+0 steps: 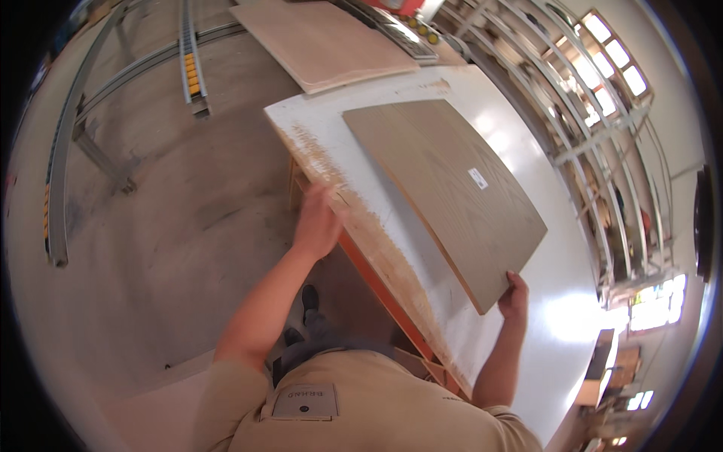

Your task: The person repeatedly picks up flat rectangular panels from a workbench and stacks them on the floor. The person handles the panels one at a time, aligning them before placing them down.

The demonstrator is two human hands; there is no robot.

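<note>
A flat wood-grain panel (452,188) with a small white label lies slanted over the white worktable (553,256). Its near corner is gripped by my right hand (514,296), thumb on the upper face and the other fingers partly hidden at the edge. On the left, my left hand (320,220) is at the table's worn, bare-wood edge, apart from the panel. Its fingers are curled and slightly blurred, and what they hold, if anything, is hidden.
A larger pale board (324,45) lies beyond the table, beside a long metal machine part (395,34). Metal rails with yellow pieces (192,71) stand over the floor at the left. A tall metal rack (580,143) runs along the right.
</note>
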